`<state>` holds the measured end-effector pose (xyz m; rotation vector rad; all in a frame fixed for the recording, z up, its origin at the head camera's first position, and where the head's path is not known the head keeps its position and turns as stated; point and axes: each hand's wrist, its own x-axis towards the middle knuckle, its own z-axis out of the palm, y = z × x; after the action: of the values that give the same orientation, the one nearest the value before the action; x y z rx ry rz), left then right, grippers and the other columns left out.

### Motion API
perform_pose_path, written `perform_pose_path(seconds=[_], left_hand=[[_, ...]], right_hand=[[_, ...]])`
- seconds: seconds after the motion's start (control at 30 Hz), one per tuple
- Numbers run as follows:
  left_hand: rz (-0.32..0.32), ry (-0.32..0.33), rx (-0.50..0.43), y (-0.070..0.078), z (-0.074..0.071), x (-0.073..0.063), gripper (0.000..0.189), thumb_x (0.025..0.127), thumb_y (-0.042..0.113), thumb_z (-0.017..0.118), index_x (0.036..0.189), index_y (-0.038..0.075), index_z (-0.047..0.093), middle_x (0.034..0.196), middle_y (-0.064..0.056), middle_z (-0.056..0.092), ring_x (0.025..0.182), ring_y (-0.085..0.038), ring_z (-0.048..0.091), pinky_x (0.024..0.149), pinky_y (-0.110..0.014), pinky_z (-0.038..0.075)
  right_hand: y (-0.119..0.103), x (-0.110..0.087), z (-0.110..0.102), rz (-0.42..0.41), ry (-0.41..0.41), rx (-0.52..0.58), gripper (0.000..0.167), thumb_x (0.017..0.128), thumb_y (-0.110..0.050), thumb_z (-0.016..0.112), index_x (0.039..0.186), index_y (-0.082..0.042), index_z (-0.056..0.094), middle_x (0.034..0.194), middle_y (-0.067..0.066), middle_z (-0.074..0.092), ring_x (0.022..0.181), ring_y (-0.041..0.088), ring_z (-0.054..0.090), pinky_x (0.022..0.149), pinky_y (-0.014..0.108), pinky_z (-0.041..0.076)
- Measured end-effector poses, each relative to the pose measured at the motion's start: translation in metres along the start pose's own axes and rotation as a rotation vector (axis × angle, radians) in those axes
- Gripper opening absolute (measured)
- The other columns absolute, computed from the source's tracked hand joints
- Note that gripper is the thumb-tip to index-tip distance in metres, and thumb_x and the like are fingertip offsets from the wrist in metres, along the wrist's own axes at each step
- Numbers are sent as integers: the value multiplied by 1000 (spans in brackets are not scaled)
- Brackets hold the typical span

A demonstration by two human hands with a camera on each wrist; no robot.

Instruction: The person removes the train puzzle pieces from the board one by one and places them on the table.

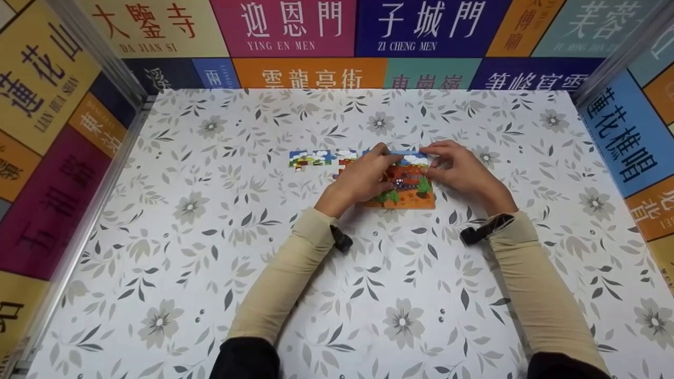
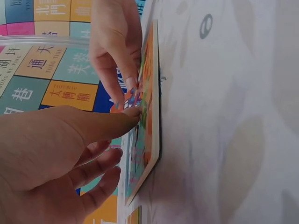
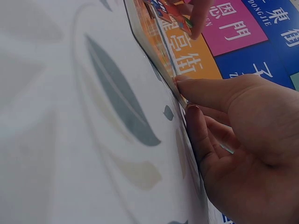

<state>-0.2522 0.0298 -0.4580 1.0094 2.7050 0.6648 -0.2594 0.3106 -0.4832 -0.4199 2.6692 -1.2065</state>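
A colourful jigsaw puzzle board [image 1: 408,201] lies flat on the table, showing orange ground, green plants and a blue sky. My left hand [image 1: 363,176] is over its left part. Between that hand's thumb and fingers I pinch a small orange and blue puzzle piece [image 3: 176,16], held close to the picture. At the board's right edge is my right hand [image 1: 461,167], its thumb and index finger gripping the edge in the right wrist view. Its other fingers curl beneath. The left hand hides part of the picture in the head view.
Left of the board lie joined or closely set puzzle pieces [image 1: 311,158], with more pieces [image 1: 345,153] beside the left hand. A white floral cloth [image 1: 210,263] covers the table. Panels with large lettering [image 1: 295,31] stand along the back and both sides.
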Motion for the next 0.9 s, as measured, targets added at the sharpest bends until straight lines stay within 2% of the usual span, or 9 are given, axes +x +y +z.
perform_pose_path(seconds=[0.2,0.37,0.57,0.73,0.9], left_hand=[[15,31,86,0,1,-1,59,106,29,72,161,16,54,142,-10,57,110,-21,65,87,-39,58],[46,69,152,-3,2,-3,58,106,33,71,159,16,56,139,-11,61,104,-23,69,85,-41,60],[64,102,106,-6,-1,-9,58,105,35,72,158,17,57,137,-10,62,104,-22,68,87,-41,60],[71,135,97,-8,-7,-14,59,105,37,71,158,17,57,139,-8,63,107,-21,68,90,-41,59],[68,178,107,-13,-12,-22,55,107,39,67,158,19,58,135,-7,65,101,-20,68,84,-39,58]], right_hand=[[1,0,-1,-26,7,-13,52,103,-17,75,154,-10,62,160,10,51,107,15,66,88,12,49],[4,0,-1,-25,13,-14,52,103,-16,75,153,-10,63,158,10,53,106,12,65,87,12,49],[5,2,0,4,6,9,52,102,-15,75,153,-13,63,159,7,52,106,13,65,87,13,50],[4,2,0,-13,-1,32,52,102,-13,75,153,-10,62,160,8,52,105,13,65,86,14,51],[3,2,1,-29,1,21,54,102,-13,76,154,-10,61,158,9,54,106,13,64,88,14,51]])
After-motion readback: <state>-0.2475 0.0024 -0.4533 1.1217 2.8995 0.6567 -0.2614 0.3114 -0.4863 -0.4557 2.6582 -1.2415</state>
